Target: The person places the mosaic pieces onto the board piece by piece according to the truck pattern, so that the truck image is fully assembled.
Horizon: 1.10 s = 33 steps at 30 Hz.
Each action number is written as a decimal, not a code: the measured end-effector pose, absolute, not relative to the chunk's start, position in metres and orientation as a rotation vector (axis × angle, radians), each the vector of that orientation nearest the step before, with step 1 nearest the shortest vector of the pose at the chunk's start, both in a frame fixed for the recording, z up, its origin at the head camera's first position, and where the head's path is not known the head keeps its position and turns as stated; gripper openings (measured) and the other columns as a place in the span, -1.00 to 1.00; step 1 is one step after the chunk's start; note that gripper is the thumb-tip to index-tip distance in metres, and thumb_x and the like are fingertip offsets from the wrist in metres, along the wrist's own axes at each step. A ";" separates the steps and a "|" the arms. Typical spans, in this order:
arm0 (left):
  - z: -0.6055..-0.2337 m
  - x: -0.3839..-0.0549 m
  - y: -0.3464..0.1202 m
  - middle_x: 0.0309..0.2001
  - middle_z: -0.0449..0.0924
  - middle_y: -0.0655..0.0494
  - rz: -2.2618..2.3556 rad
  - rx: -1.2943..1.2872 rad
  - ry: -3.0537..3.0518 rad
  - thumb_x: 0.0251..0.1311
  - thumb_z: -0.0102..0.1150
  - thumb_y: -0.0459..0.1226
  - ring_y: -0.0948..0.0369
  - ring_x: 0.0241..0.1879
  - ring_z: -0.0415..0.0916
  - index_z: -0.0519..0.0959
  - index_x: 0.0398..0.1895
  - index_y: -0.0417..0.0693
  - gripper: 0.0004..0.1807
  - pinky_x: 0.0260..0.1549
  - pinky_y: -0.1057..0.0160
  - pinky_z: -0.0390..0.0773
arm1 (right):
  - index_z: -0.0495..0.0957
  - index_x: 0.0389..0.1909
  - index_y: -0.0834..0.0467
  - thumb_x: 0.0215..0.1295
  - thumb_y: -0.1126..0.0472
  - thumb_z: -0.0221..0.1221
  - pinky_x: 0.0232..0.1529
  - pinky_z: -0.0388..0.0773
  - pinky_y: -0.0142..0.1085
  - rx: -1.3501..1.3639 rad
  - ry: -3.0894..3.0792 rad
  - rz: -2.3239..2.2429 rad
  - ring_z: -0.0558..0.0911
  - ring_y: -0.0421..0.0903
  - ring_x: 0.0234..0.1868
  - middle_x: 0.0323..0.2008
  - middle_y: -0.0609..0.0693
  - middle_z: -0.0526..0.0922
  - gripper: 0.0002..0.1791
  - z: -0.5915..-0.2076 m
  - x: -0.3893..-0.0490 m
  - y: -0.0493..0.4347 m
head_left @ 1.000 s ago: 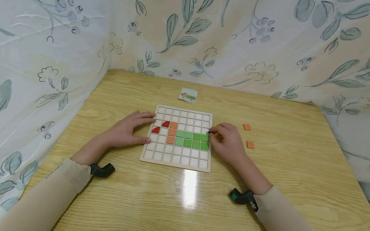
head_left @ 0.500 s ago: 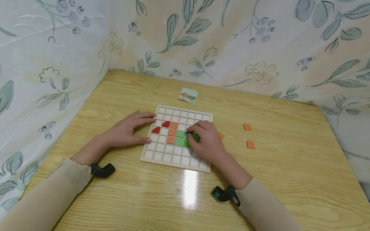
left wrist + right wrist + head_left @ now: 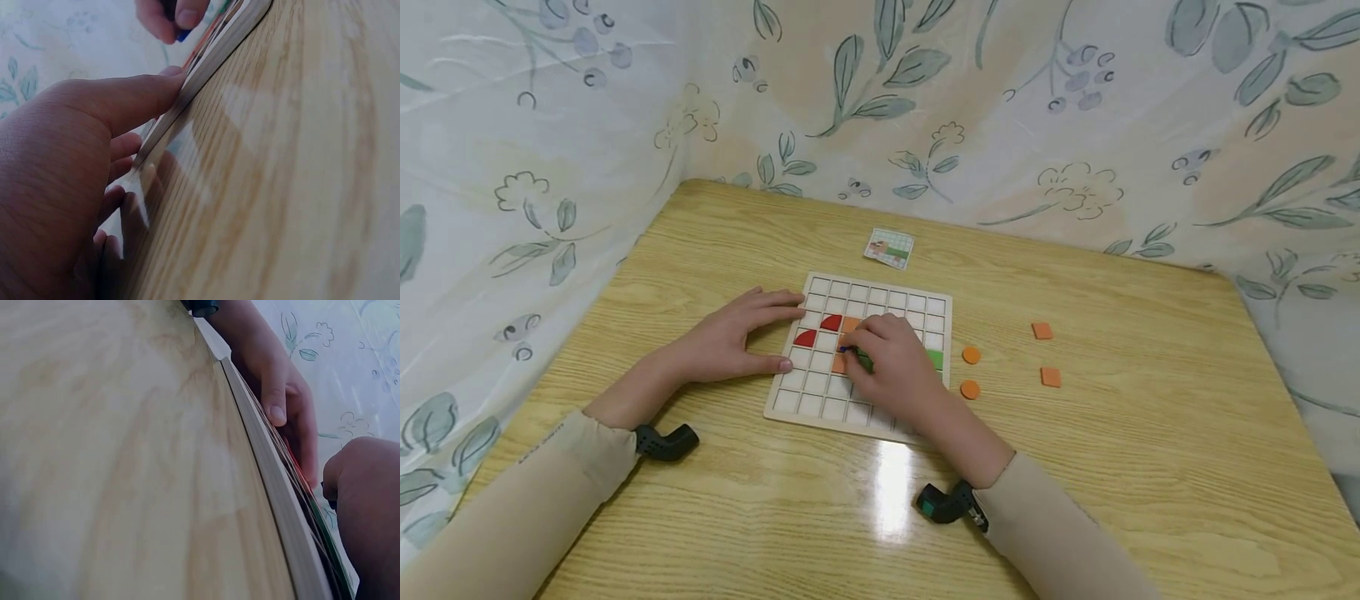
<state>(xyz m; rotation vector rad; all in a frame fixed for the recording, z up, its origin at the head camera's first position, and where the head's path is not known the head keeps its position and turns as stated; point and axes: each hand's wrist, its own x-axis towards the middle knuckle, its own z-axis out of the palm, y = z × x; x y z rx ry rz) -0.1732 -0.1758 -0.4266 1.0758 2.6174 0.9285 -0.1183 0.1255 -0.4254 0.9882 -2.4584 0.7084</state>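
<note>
In the head view a wooden grid board (image 3: 797,414) lies on the table. My left hand (image 3: 730,337) rests at the board's left edge, thumb and fingers spread along it; the left wrist view shows the thumb (image 3: 140,97) against the rim. Over the board's middle, my right hand (image 3: 895,362) pinches a small dark blue piece (image 3: 843,349), mostly hidden by fingertips. Two red quarter-circle tiles (image 3: 806,338) sit in cells at left. Orange squares (image 3: 852,322) and green tiles (image 3: 935,360) lie partly under my right hand. The right wrist view sees the board edge-on.
To the board's right lie two orange discs (image 3: 971,355) and, farther out, two loose orange squares (image 3: 1050,377). A small picture card (image 3: 889,248) lies behind the board. Patterned cloth (image 3: 1015,108) hangs along the table's back and left sides.
My right hand has moved left from the board's right edge to its middle, carrying the blue piece. This uncovers the two orange discs. My left hand stays put.
</note>
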 end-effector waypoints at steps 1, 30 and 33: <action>-0.426 -0.173 -0.176 0.69 0.25 0.16 0.930 1.082 2.616 0.31 0.56 0.07 -0.03 0.71 0.01 0.48 0.61 0.06 -0.15 0.70 -0.17 -0.18 | 0.80 -0.14 0.15 0.39 0.30 0.38 0.02 0.62 -0.11 0.992 -2.469 0.702 0.67 0.02 -0.11 -0.18 -0.01 0.73 -0.91 -0.425 -0.119 0.123; -0.428 -0.175 -0.177 0.68 0.27 0.13 0.947 1.118 2.612 0.31 0.57 0.05 0.01 0.69 0.07 0.49 0.60 0.05 -0.16 0.71 -0.14 -0.19 | 0.81 -0.09 0.18 0.44 0.36 0.30 0.06 0.62 -0.16 1.024 -2.591 0.709 0.65 0.01 -0.10 -0.15 0.00 0.76 -0.85 -0.424 -0.133 0.093; -0.428 -0.175 -0.176 0.68 0.27 0.13 0.942 1.119 2.612 0.31 0.56 0.05 0.01 0.69 0.08 0.49 0.60 0.04 -0.16 0.71 -0.13 -0.19 | 0.81 -0.10 0.18 0.43 0.37 0.30 0.05 0.62 -0.17 1.028 -2.584 0.717 0.66 0.01 -0.10 -0.14 0.00 0.77 -0.85 -0.424 -0.133 0.094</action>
